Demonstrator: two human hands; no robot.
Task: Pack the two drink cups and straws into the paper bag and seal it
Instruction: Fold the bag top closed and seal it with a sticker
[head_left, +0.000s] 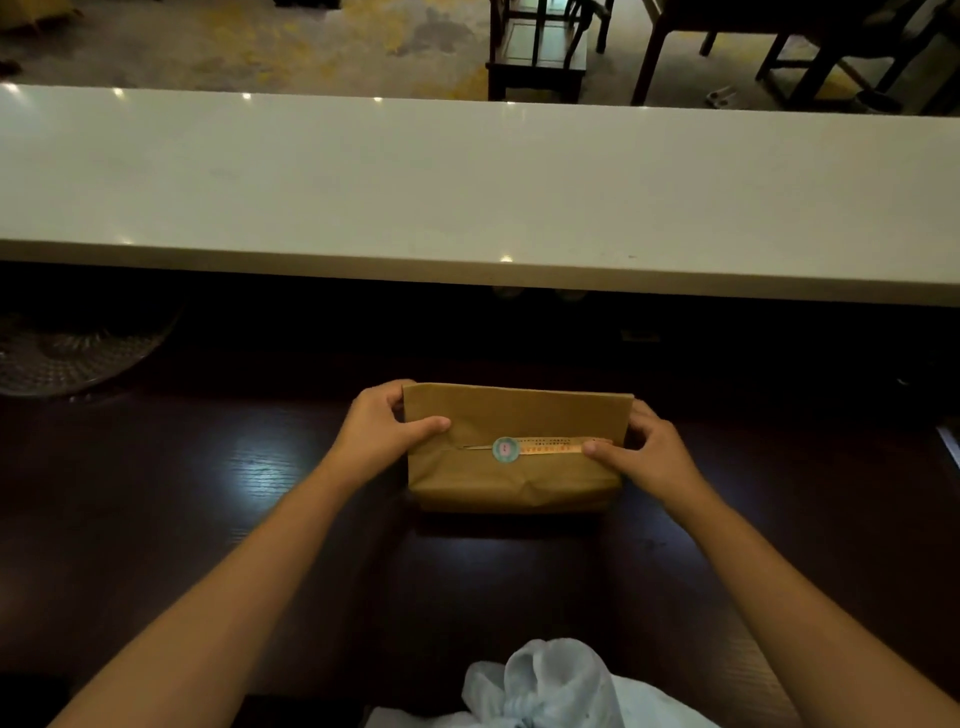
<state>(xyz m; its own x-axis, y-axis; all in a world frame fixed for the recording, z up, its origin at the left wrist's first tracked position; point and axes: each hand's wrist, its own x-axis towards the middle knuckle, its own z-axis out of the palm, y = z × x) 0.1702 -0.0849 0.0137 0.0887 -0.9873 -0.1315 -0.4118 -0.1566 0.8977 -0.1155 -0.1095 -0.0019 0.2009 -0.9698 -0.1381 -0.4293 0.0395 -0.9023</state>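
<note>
A brown paper bag (514, 415) stands on the dark wooden counter (208, 493), its top folded over toward me. A round pale-green sticker (505, 449) and an orange printed strip (553, 447) lie across the fold's edge. My left hand (382, 426) grips the bag's left end, thumb on the folded flap. My right hand (641, 449) holds the right end, thumb pressing the strip's right tip. The cups and straws are not visible; the bag hides whatever is inside.
A long white raised ledge (467, 182) runs across behind the counter. A woven round tray (67, 353) sits in shadow at the far left. A white plastic bag (540, 686) lies at the near edge. Dark chairs (540, 52) stand beyond the ledge.
</note>
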